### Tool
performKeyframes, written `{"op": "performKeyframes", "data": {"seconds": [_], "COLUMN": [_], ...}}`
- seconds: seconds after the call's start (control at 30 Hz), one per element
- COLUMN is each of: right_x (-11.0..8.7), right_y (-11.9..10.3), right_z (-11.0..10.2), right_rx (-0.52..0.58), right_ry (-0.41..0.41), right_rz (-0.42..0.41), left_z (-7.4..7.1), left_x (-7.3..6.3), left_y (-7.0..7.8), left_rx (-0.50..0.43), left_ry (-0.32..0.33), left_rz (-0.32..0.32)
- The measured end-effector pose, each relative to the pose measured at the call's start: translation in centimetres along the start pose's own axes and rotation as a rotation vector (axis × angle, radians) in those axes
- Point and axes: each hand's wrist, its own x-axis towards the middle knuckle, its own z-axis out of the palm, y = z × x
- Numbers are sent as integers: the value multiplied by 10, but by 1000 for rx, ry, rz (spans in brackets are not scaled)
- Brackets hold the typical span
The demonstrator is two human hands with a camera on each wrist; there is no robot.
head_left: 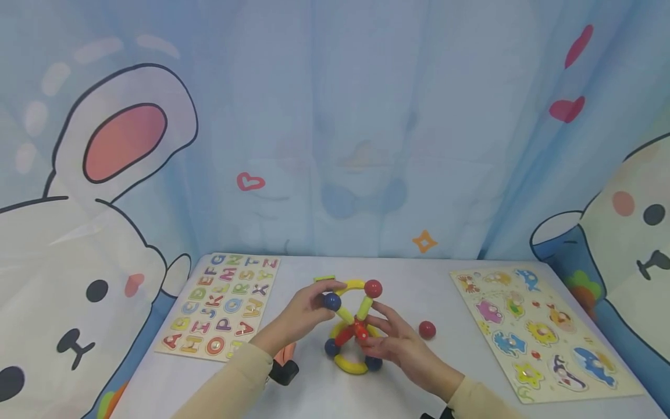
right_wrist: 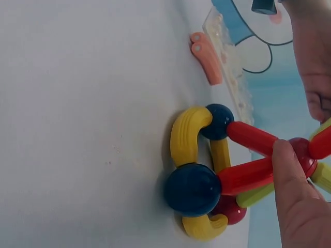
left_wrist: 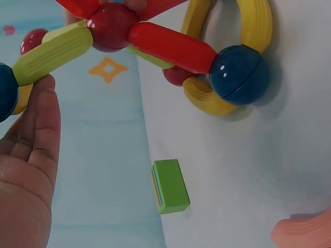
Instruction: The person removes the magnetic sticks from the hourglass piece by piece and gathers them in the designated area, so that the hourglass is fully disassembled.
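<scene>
A ball-and-stick building toy (head_left: pixel 350 366) stands upright on the white table between the hands. Curved yellow sticks (right_wrist: pixel 184 137) and blue balls (right_wrist: pixel 192 189) form its lower ring; red sticks (left_wrist: pixel 170 47) slope up from it to a central red ball (left_wrist: pixel 111 27). Light green sticks (head_left: pixel 364 308) branch above, one to a blue ball (head_left: pixel 332 301), one to a red ball (head_left: pixel 373 288), with a yellow curve joining these. My left hand (head_left: pixel 306 311) pinches that upper blue ball. At the middle, my right hand (head_left: pixel 405 349) grips the toy near the central ball, an index finger (right_wrist: pixel 289 175) along a red stick.
A loose red ball (head_left: pixel 427 330) lies right of the toy. Pinkish-orange curved sticks (right_wrist: pixel 207 59) rest by the left forearm, and a green block (left_wrist: pixel 171 186) sits at the table's back edge. An alphabet puzzle board (head_left: pixel 222 305) is at left, an animal puzzle board (head_left: pixel 544 331) at right.
</scene>
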Motion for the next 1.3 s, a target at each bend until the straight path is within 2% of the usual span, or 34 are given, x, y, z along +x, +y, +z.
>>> {"op": "performKeyframes", "data": {"seconds": [0.33,0.6,0.93,1.13,1.3], "right_x": [4,0,-9,-5,0], "right_y": [-5,-13,-11,-11,-13], "right_z": [-13,-20,-9,-12,-17], "right_rx": [-130,-243,-354,-409,-411], "right_ry": [-53,-76,-67,-56,-82], "right_rz": [27,56,-84,-89,-87], "left_z": [2,5,5,8,10], "left_x": [-8,-10,-11,-13,-15], "left_y": [-3,0,1,-1,-1], "left_rx": [-90,-61,-44,-56,-59], "left_ry": [-29,-64,-53,-26,-16], "left_rz": [4,25,11,-7,-19]}}
